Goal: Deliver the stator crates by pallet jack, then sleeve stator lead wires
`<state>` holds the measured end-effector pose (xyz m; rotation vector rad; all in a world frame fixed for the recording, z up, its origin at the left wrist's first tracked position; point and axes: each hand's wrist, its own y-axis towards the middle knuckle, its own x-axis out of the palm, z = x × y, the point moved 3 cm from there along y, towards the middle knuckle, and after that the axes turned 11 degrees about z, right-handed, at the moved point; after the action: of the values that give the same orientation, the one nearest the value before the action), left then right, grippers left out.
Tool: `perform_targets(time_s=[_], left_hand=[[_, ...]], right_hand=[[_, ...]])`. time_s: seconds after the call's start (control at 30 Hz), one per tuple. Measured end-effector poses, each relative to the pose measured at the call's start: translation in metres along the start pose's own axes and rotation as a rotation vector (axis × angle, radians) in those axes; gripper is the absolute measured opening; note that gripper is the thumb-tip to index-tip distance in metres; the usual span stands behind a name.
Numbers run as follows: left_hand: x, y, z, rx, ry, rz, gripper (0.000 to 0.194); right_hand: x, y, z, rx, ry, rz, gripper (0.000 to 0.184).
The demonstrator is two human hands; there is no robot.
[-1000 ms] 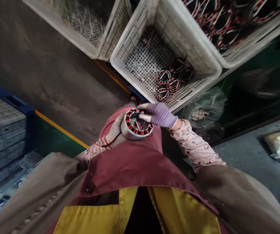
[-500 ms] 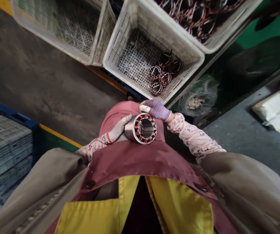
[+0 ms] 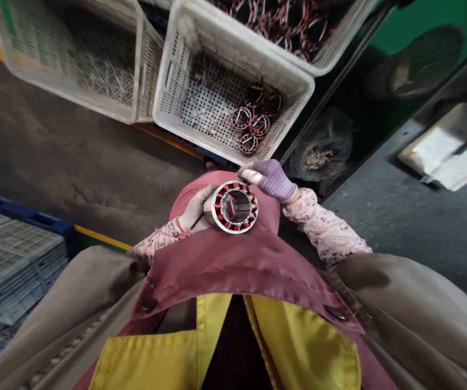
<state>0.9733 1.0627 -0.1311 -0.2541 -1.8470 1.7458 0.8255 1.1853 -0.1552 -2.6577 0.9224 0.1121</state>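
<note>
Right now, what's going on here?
A person has a wound motor stator in the left hand, gripped from the side, open end up, over a pink apron. The gloved right hand is at the stator's far rim, fingers bent; whether it touches is unclear. Beyond, a white perforated crate holds a small cluster of red-and-white rings; the crate behind it holds many more.

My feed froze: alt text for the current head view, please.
The gloved left hand holds a hollow metal cylinder with red windings over a maroon apron; the right hand is beside its rim. Beyond, a white crate holds wound rings.
</note>
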Motion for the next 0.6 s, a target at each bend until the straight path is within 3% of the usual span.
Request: perform_targets(time_s=[0.13,0.23,0.33,0.47,0.6], left_hand=[[0.011,0.007,0.005,0.073,0.099,0.034,0.049],[0.018,0.021,0.014,0.169,0.164,0.111,0.051],[0.027,0.034,0.024,0.242,0.195,0.093,0.058],[0.033,0.043,0.03,0.295,0.2,0.072,0.061],[0.031,0.048,0.03,0.373,0.144,0.141,0.058]], right_hand=[[-0.028,-0.024,0.02,0.371,0.278,0.236,0.048],[-0.04,-0.048,0.024,0.449,0.316,0.356,0.055],[-0.031,-0.059,0.023,0.42,0.286,0.25,0.061],[-0.012,-0.059,0.027,0.428,0.439,0.022,0.083],[-0.016,-0.065,0.048,0.437,0.462,-0.07,0.078]])
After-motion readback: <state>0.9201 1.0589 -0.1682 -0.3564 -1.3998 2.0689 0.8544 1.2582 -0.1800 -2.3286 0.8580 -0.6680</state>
